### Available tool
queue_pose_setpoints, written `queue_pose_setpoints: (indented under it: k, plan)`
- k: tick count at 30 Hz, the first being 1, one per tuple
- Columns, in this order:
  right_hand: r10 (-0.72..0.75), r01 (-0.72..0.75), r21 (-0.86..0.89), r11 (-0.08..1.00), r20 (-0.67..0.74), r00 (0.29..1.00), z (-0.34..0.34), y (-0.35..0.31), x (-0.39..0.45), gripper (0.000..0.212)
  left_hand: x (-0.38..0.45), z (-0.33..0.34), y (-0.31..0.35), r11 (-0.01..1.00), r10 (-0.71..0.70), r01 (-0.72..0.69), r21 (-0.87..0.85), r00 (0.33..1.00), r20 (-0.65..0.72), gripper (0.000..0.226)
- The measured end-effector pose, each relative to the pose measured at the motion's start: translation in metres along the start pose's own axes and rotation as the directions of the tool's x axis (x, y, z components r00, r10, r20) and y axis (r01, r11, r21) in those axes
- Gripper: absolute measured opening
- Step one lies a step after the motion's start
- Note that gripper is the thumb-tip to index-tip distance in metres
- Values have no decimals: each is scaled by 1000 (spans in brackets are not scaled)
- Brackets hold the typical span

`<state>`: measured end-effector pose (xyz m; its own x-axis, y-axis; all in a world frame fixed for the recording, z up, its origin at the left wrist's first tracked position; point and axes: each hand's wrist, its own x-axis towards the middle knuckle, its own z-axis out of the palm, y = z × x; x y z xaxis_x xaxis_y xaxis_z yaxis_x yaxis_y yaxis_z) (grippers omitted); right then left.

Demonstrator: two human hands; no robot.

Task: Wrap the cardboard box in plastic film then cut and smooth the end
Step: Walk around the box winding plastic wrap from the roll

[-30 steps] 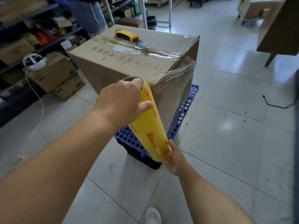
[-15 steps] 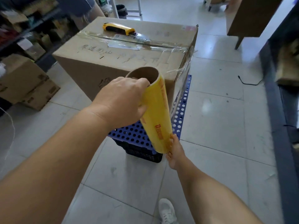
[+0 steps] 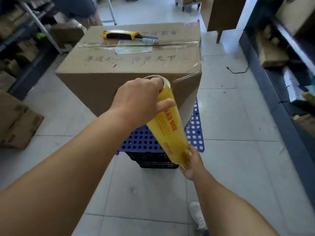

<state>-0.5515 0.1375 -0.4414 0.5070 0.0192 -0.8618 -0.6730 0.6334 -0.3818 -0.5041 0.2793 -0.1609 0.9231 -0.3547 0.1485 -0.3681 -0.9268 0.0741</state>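
Note:
A large cardboard box (image 3: 119,68) stands on a blue perforated plastic crate (image 3: 141,142). I hold a yellow roll of plastic film (image 3: 168,126) slanted in front of the box's near face. My left hand (image 3: 139,101) grips the roll's top end, fingers in the cardboard core. My right hand (image 3: 190,160) holds its bottom end. Clear film (image 3: 189,92) stretches from the roll to the box's near right corner. A yellow and black utility knife (image 3: 126,35) lies on the box top, blade out.
Shelves with boxes line the left (image 3: 20,48) and the right (image 3: 289,48). Loose cardboard boxes (image 3: 17,120) sit on the tiled floor at left. A black cable (image 3: 237,69) lies on the floor at right. A person (image 3: 76,7) stands behind the box. My white shoe (image 3: 197,217) shows below.
I have moved around the box from its corner to the near long face, carrying the roll along. The film now runs from the right corner across this face.

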Motion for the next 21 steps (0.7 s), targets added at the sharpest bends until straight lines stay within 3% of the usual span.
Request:
queue_pose_setpoints:
  k: [4,15,21]
  plan:
    - [-78,79,151,985,-13,997,14,28,-16,46,-8,-9,-24,990,118,-110,-91,990,80,23]
    - [-181,207,188,960,-149,972,40,48,-5,71,7,1,-63,984,175,-173,-50,984,40,32]
    - [-190,249,274,929,-225,956,64,57,-4,81,15,7,-92,959,263,-242,-148,954,144,37]
